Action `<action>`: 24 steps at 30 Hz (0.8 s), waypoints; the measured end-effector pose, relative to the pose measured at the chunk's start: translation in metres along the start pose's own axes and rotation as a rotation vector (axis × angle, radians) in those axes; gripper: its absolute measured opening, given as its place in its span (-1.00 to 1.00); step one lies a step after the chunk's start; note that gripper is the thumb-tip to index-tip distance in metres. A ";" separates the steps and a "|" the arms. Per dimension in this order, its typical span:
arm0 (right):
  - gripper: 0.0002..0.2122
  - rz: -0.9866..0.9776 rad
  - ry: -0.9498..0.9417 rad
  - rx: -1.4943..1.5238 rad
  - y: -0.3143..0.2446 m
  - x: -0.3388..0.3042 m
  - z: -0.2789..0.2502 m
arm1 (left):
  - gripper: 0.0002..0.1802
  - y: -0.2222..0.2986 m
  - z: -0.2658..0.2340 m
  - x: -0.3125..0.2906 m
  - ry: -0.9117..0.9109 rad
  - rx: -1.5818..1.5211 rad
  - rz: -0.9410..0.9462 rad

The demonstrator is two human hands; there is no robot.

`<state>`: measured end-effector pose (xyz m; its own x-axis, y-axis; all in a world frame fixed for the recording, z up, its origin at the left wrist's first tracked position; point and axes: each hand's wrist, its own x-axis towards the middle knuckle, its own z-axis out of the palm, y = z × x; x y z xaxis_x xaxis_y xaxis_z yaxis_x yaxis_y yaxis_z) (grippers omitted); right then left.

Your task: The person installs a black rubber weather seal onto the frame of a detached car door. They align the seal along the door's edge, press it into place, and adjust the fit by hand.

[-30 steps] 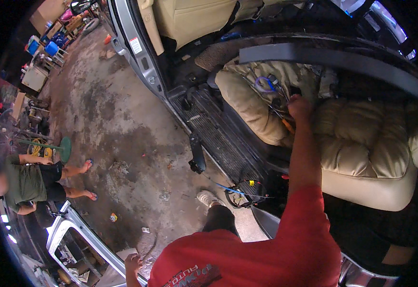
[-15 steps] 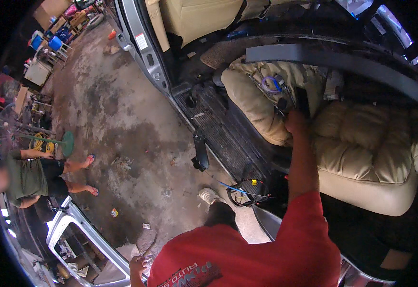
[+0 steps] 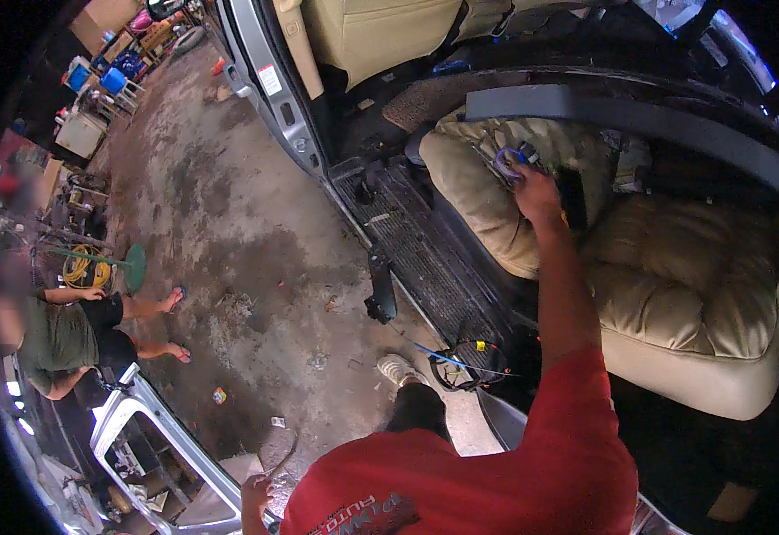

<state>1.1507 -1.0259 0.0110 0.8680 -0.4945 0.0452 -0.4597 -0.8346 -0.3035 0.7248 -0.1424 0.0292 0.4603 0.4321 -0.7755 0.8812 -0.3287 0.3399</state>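
My right hand (image 3: 536,192) reaches over the beige seat cushion (image 3: 469,192) in the vehicle. Its fingers are closed on a purple-and-blue ring-shaped coil (image 3: 506,162), partly hidden by the hand. Thin metal tools (image 3: 489,153) lie against the coil on the cushion. Just right of my hand is a flat black object (image 3: 572,198). My left hand (image 3: 256,492) is low beside my body, near a silver door frame (image 3: 171,437). Its fingers are curled, and what they hold, if anything, cannot be made out.
A ribbed black door sill (image 3: 416,241) runs beside the seats, with a black wiring bundle (image 3: 456,370) at its near end. A second beige seat (image 3: 684,294) is at right. A grey trim strip (image 3: 519,101) crosses above the cushion. Another person (image 3: 64,339) sits at left.
My right hand has moved forward and slightly left across the cushion, from beside the black object onto the purple-and-blue coil. My left hand stays about where it was.
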 end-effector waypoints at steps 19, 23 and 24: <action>-0.73 0.031 0.054 0.182 0.033 0.075 0.046 | -0.69 -0.065 0.020 -0.041 0.064 -0.126 -0.187; -0.74 0.249 0.279 0.089 0.009 0.068 0.042 | -0.71 -0.071 0.021 -0.058 0.104 -0.120 -0.219; -0.76 0.246 0.274 0.098 0.015 0.070 0.037 | -0.72 -0.065 0.022 -0.054 0.097 -0.123 -0.203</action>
<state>1.2109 -1.0641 -0.0253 0.6456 -0.7345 0.2090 -0.6162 -0.6627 -0.4256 0.6403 -0.1627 0.0376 0.2755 0.5593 -0.7818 0.9604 -0.1246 0.2493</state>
